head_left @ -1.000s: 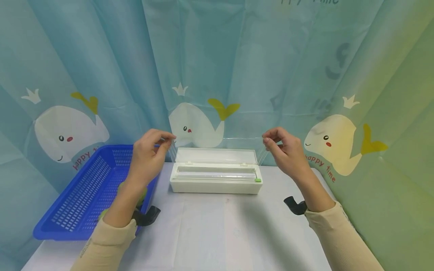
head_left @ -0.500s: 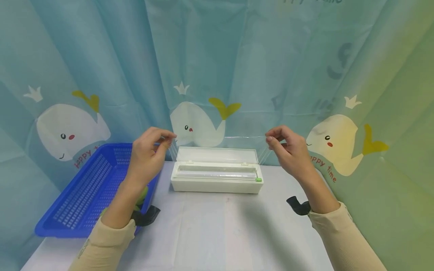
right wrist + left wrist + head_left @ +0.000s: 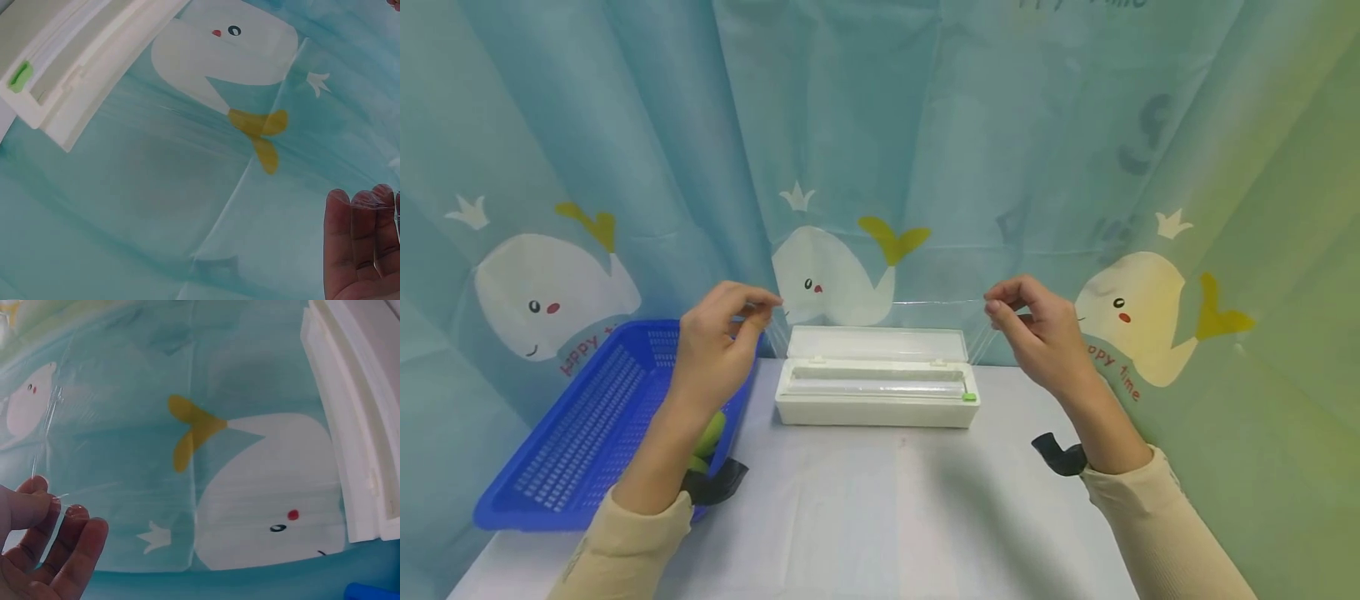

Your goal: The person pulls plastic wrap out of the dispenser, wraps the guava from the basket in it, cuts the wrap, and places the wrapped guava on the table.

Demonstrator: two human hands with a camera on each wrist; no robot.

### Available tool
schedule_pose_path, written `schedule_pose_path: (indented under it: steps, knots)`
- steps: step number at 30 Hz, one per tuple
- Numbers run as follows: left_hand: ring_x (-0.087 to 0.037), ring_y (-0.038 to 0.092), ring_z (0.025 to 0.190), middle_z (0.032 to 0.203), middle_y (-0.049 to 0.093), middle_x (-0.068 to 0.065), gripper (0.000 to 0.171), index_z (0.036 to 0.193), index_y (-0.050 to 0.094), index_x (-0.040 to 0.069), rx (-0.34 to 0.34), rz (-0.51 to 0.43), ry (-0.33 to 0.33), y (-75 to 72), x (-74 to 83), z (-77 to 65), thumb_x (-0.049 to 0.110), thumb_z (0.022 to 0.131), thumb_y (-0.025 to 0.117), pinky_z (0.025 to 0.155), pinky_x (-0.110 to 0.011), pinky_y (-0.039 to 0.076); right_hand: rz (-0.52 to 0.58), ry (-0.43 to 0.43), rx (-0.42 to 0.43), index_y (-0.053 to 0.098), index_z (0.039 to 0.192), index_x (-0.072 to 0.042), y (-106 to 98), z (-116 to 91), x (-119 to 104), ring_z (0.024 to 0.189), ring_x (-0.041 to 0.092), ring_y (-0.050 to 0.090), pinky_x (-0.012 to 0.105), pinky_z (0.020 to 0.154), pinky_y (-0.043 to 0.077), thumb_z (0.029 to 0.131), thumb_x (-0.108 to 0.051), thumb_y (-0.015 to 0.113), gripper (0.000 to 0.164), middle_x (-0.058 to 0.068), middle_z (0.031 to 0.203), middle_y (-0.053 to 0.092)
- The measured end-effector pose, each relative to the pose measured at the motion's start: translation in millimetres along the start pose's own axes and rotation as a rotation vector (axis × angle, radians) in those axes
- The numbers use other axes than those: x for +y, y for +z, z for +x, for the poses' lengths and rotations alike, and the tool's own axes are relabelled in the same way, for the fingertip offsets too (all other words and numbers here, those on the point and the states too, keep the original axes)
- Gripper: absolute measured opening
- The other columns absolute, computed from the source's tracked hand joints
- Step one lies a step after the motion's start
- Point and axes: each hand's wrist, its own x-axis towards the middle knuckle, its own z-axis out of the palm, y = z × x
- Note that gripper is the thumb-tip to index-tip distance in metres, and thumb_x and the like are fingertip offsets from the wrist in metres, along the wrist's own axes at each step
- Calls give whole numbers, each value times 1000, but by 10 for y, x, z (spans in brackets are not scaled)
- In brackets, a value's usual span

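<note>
A clear sheet of cling film (image 3: 936, 302) stretches between my two hands above a white cling film box (image 3: 876, 413). My left hand (image 3: 717, 346) pinches one corner of it between thumb and fingers. At the other corner, my right hand (image 3: 1036, 337) does the same. The film's sides slope from the hands down towards the back of the box. Tilted back, the lid (image 3: 876, 344) leaves the film roll (image 3: 876, 387) exposed inside. A small green slider (image 3: 969, 397) sits at the box's right end. In the right wrist view, the thumb is out of frame.
Left on the white table (image 3: 880, 517) stands a blue plastic basket (image 3: 512, 518), partly behind my left forearm. Green produce (image 3: 711, 435) lies in it, mostly hidden. A blue curtain (image 3: 850, 100) with printed whales hangs close behind the box.
My left hand has shifted slightly left, and my right hand slightly up and to the right, with the film still between them. The box has stayed in place.
</note>
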Motion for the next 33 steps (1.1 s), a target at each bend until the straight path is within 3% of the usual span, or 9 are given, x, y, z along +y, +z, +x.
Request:
schedule_pose_path:
  steps: [6, 16, 27, 33]
  knots:
    - [-16, 67, 85, 96, 68, -4, 16, 101, 74, 8, 11, -8, 20, -33, 22, -22, -2, 96, 61, 71, -7, 50, 5, -15, 9, 62, 95, 12, -2, 9, -24, 70, 15, 59, 10, 65, 50, 89, 15, 59, 7, 19, 83, 65]
    - [-15, 66, 83, 96, 68, -4, 17, 101, 74, 7, 23, -12, 44, -83, 75, -32, -3, 95, 61, 72, -5, 48, 48, -4, 19, 67, 99, 2, -7, -37, 264, 74, 6, 60, 13, 65, 53, 92, 8, 62, 10, 9, 88, 68]
    - [-13, 64, 84, 96, 69, -4, 19, 101, 74, 6, 32, -26, 68, -140, 141, -42, -6, 94, 61, 72, -6, 50, 74, -11, 20, 66, 99, 3, -49, -60, 202, 74, 9, 61, 13, 65, 53, 91, 9, 63, 10, 10, 88, 68]
    - [-9, 61, 83, 94, 68, -2, 25, 99, 74, 8, 2, -26, 105, -225, 154, -189, -13, 90, 63, 72, -7, 49, 69, -4, -22, 67, 99, 0, -93, -233, 102, 74, 10, 62, 14, 68, 54, 90, 10, 63, 14, 7, 87, 68]
